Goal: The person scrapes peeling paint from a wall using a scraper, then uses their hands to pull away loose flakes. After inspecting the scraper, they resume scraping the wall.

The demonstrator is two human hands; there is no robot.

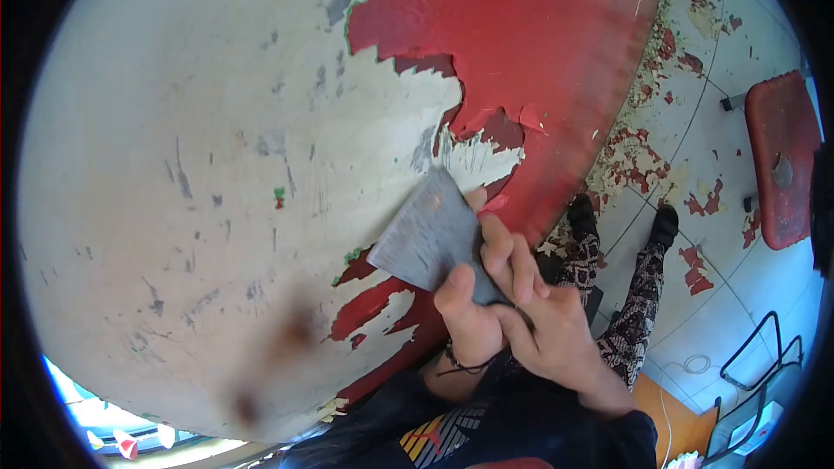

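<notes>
Both of my hands hold a flat grey metal scraper blade point(426, 230) against a large rounded surface point(200, 122). My left hand point(473, 326), with a dark cord bracelet at its wrist, has its thumb on the near side of the blade. Fingers of my right hand point(547, 321) curl over the blade's right edge; part of the grip is hidden. The blade's upper corner lies beside the ragged edge of a red coating point(512, 43). Torn red flaps curl up there, and more red patches point(373, 308) show below the blade.
Red and cream flakes point(638, 161) litter the tiled floor point(695, 148) at the right. A red seat point(782, 161) stands beyond them, and a black-framed chair point(764, 391) is at the lower right. Two feet in dark shoes point(665, 226) stand beside the surface. A brown blur point(295, 330) crosses the foreground.
</notes>
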